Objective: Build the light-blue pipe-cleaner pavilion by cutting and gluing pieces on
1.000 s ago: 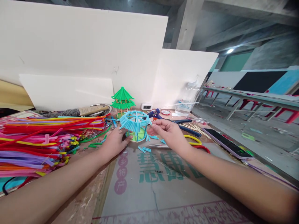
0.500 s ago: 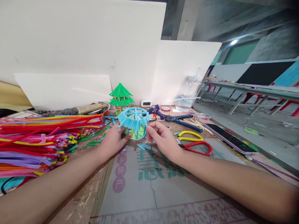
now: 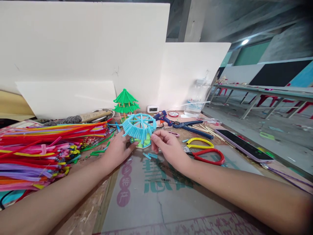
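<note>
Nearest the camera, a flattened cardboard sheet (image 3: 171, 199) covers the surface (image 3: 90, 209), printed with large green Chinese characters and, in a dull pink oval at its 9 o'clock edge, 特 and 产; the green ones are partly hidden by the forearm. Beyond it the left hand (image 3: 116, 150) lies with curled fingers against the base of a blue pavilion model (image 3: 139, 128), at the model's 8 o'clock, while the right hand (image 3: 166, 147) sits at its 4 o'clock, thumb and forefinger pinched narrow at the fringe of the roof; whether they hold a piece I cannot tell. The model stands between both hands: a fuzzy blue pipe-cleaner roof, spoked like a wheel, over a pale green base. Short blue cut pieces (image 3: 150, 155) lie just beside the right hand. At 9 o'clock is a heap of fuzzy pipe cleaners (image 3: 44, 147) in many colours; at 3 o'clock, red and yellow-handled scissors (image 3: 205, 151), then a phone (image 3: 244, 148). Farther back stand a green pavilion model (image 3: 126, 102), a blue glue gun (image 3: 162, 117), a small digital clock (image 3: 153, 109) with unreadable digits, and white foam boards (image 3: 97, 49).
</note>
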The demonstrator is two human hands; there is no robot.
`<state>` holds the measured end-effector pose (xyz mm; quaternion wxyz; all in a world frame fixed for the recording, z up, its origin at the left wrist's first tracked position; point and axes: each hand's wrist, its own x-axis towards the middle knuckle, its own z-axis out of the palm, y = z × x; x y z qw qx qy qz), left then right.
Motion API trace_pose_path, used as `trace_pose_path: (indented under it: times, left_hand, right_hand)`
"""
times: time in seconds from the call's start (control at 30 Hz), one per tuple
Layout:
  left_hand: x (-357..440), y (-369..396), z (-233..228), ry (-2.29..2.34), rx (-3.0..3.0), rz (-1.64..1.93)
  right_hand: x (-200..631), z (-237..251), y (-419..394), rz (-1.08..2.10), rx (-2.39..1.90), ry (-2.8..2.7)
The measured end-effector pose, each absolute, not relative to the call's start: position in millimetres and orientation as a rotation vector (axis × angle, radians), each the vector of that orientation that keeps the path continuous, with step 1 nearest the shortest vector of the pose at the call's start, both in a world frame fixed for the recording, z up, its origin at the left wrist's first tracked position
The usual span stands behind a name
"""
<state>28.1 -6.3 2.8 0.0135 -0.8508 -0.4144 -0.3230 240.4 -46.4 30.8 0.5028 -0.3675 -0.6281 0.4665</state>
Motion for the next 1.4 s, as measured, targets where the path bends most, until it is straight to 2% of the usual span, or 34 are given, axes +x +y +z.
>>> trace_pose_path:
  times: [1.4]
  left_hand:
    - [28.7,-5.4,1.6,-1.319,-2.638,-0.974]
  right_hand:
    - [232.2,31.4,-47.4,1.26,-0.908,-1.521]
